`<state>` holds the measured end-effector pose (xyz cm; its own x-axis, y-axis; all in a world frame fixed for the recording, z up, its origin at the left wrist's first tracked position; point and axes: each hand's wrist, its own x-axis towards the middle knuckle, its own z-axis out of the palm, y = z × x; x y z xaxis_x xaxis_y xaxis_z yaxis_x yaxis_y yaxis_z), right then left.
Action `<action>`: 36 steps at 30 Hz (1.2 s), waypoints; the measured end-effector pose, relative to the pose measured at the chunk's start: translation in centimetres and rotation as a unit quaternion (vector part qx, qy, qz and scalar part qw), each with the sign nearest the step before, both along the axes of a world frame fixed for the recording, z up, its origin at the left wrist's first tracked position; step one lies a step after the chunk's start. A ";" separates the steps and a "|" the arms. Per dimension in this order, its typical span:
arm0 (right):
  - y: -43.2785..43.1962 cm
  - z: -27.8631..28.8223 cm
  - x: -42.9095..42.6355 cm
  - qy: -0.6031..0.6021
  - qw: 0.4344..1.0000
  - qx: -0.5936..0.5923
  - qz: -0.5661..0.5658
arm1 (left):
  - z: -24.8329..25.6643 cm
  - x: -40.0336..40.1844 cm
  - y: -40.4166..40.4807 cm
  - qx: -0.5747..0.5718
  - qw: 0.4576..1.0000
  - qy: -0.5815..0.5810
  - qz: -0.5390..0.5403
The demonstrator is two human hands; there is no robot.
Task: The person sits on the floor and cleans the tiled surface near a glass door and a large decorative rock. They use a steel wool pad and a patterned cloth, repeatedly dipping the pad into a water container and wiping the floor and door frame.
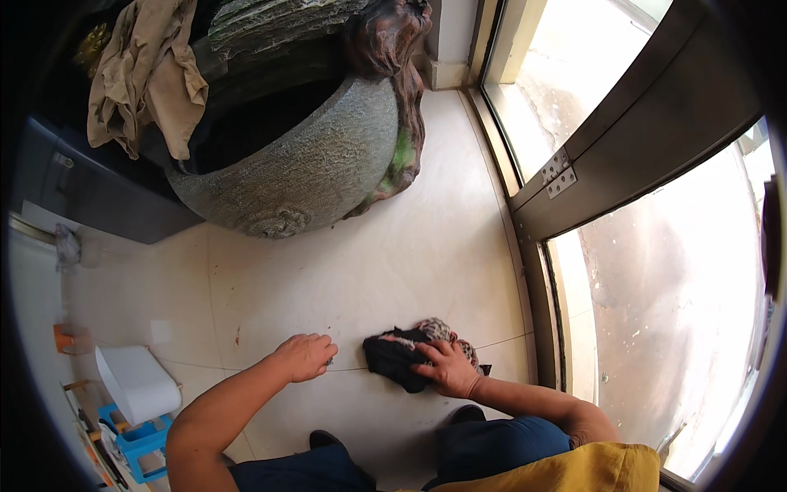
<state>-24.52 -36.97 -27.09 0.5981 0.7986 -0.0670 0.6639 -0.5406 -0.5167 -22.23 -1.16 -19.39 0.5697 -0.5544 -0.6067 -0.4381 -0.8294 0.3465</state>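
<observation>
My right hand (pixel 452 372) bears down on a bunched cloth (pixel 396 360) on the tiled floor, its fingers bent over the fabric. Part of this cloth is black, part has a leopard-like print with pinkish edging. To the left, my left hand (pixel 304 358) is curled into a loose fist just above the floor. A small dark scrap (pixel 330 361) shows at its fingertips; what it is cannot be made out. Pale glossy tiles (pixel 344 283) lie in front of both hands, with a few small reddish specks (pixel 237 336) on them.
Ahead stands a large stone-like basin (pixel 301 166) with a brown trunk-like side (pixel 409 111). Tan fabric (pixel 147 80) drapes over its left. A metal-framed glass door (pixel 615 178) borders the right. At left are a white ribbed bin (pixel 138 381) and a blue plastic stool-like frame (pixel 141 443).
</observation>
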 end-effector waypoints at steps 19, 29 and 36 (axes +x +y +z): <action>7.0 -0.5 16.3 -0.121 0.963 -0.119 -0.210 | 3.7 -15.1 3.2 -0.176 0.832 0.140 0.508; 7.6 1.2 0.0 0.314 0.936 0.098 0.130 | 1.5 -13.6 3.3 -0.142 0.881 0.112 0.436; 1.7 4.7 9.4 0.539 0.823 0.143 0.104 | -0.6 -13.8 3.5 -0.118 0.901 0.197 0.368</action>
